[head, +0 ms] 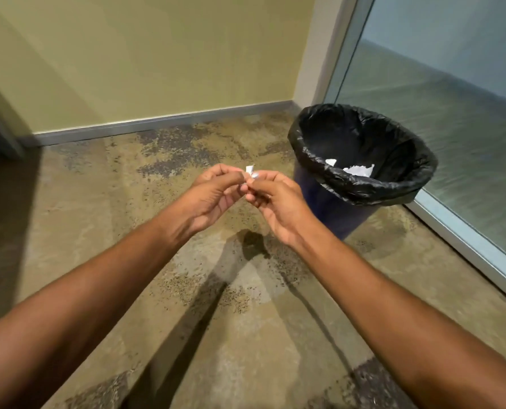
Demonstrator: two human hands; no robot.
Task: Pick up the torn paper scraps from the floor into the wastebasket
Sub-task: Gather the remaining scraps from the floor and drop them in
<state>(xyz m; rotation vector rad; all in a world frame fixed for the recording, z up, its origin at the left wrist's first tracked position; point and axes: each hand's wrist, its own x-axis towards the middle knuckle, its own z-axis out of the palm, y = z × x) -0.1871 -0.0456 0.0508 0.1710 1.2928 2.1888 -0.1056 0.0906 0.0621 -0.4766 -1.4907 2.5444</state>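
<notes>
- Left hand (pixel 213 193): raised above the floor, fingers curled inward, thumb and forefinger pinching one side of a small white paper scrap (pixel 249 169).
- Right hand (pixel 275 202): raised level with the left and touching it at the fingertips; fingers curled, thumb and forefinger pinching the other side of the same scrap.
- Paper scrap: held between both hands in mid-air, only its upper edge visible above the fingertips; the rest is hidden by the fingers.
- Wastebasket (pixel 334 208): dark, round, standing on the floor to the right of the hands, near the corner, just beside the glass panel (pixel 452 128).
- Bin liner (pixel 361 184): black plastic, folded over the wastebasket's rim.
- Scraps in the basket (pixel 359 170): several white torn pieces lie inside the liner, on the near-right side.
- Floor (pixel 98 231): mottled tan and dark carpet; shadows of both arms fall across it below the hands.
- Wall (pixel 142 54): yellow-green, with a grey baseboard (pixel 157 123) along its foot.
</notes>
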